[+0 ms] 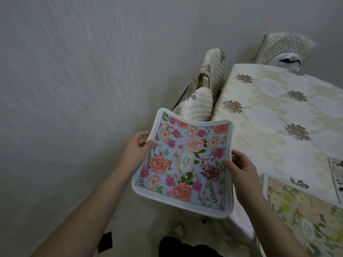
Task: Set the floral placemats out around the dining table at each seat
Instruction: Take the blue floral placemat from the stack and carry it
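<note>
A blue floral placemat (187,160) with pink and coral roses and a white border hangs in the air beside the dining table (274,112). My left hand (136,148) pinches its left edge and my right hand (241,169) grips its right edge. The mat sags a little between them, off the table's left side. A yellow floral placemat (300,216) lies flat on the table at the lower right. The corner of a third placemat (336,171) shows at the right edge of the view.
A cream tablecloth with brown flower motifs covers the table. Two chairs with quilted cream covers (202,101) stand between the table and the grey wall (74,89). Another covered chair (284,49) sits at the far end, with a white object (288,61) on the table's far edge.
</note>
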Action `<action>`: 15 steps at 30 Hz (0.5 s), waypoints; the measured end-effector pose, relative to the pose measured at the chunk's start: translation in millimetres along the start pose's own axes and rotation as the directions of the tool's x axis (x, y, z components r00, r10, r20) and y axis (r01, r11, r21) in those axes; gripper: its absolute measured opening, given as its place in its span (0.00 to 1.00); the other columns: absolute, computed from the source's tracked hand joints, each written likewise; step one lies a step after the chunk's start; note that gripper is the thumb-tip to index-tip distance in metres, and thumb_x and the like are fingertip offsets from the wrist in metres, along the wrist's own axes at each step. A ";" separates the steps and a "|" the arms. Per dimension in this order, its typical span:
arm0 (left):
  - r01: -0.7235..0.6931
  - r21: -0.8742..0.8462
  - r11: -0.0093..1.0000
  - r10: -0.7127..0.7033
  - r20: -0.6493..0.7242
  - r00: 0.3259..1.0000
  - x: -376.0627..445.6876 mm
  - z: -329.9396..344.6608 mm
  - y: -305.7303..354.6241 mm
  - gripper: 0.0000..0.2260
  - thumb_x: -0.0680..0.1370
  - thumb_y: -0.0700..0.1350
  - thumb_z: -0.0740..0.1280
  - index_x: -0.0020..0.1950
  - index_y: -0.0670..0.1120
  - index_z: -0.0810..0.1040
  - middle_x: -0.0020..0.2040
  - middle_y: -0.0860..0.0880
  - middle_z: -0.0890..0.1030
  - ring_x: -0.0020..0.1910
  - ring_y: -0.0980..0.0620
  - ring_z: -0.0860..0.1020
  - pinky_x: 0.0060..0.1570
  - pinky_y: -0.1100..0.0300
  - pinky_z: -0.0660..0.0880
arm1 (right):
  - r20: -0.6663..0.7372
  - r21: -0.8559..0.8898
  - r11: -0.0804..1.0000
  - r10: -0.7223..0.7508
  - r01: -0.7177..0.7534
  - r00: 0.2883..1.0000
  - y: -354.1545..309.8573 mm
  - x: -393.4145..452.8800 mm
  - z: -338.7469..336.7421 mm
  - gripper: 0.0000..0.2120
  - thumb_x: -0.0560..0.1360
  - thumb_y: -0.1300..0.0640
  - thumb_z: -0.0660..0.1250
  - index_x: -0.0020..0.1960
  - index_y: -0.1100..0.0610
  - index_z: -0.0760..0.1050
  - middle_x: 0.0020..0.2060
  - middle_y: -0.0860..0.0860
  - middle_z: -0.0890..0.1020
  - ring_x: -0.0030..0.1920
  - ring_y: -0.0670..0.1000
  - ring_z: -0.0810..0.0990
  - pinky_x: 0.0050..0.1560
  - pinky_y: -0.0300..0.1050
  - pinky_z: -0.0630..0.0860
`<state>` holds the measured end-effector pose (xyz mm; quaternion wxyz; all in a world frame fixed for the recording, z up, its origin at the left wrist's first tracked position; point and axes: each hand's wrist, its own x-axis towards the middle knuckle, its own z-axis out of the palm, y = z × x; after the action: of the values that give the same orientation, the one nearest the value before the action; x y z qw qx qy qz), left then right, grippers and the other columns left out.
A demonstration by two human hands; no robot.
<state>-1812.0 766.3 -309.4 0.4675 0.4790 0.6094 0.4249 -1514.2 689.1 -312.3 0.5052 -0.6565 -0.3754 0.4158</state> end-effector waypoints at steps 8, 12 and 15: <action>0.042 -0.014 0.999 -0.040 0.076 0.996 92.6 10.0 42.3 0.07 0.80 0.42 0.68 0.56 0.53 0.78 0.43 0.56 0.87 0.39 0.50 0.86 0.33 0.57 0.81 | -0.080 0.021 1.000 0.023 -0.021 0.997 -16.9 85.3 4.4 0.11 0.79 0.57 0.66 0.59 0.47 0.75 0.47 0.44 0.83 0.40 0.40 0.84 0.33 0.36 0.78; 0.020 -0.002 1.000 -0.020 0.089 0.996 128.1 13.6 53.4 0.08 0.80 0.42 0.68 0.56 0.54 0.77 0.43 0.56 0.86 0.39 0.51 0.86 0.31 0.60 0.81 | -0.085 0.031 0.999 0.033 -0.031 0.996 -28.9 115.4 15.5 0.11 0.79 0.58 0.66 0.61 0.50 0.76 0.48 0.46 0.83 0.40 0.41 0.84 0.33 0.36 0.79; 0.035 -0.008 0.999 -0.034 0.111 0.993 152.5 16.0 55.2 0.08 0.80 0.42 0.68 0.56 0.52 0.78 0.44 0.54 0.87 0.39 0.49 0.86 0.33 0.56 0.82 | -0.108 0.043 0.999 0.035 -0.031 0.994 -35.5 129.3 23.5 0.11 0.79 0.58 0.66 0.61 0.50 0.76 0.48 0.47 0.84 0.41 0.43 0.85 0.33 0.37 0.80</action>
<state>-1801.9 927.0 -284.1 0.5104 0.4890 0.5886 0.3925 -1490.4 822.7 -302.6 0.5314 -0.6736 -0.3278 0.3955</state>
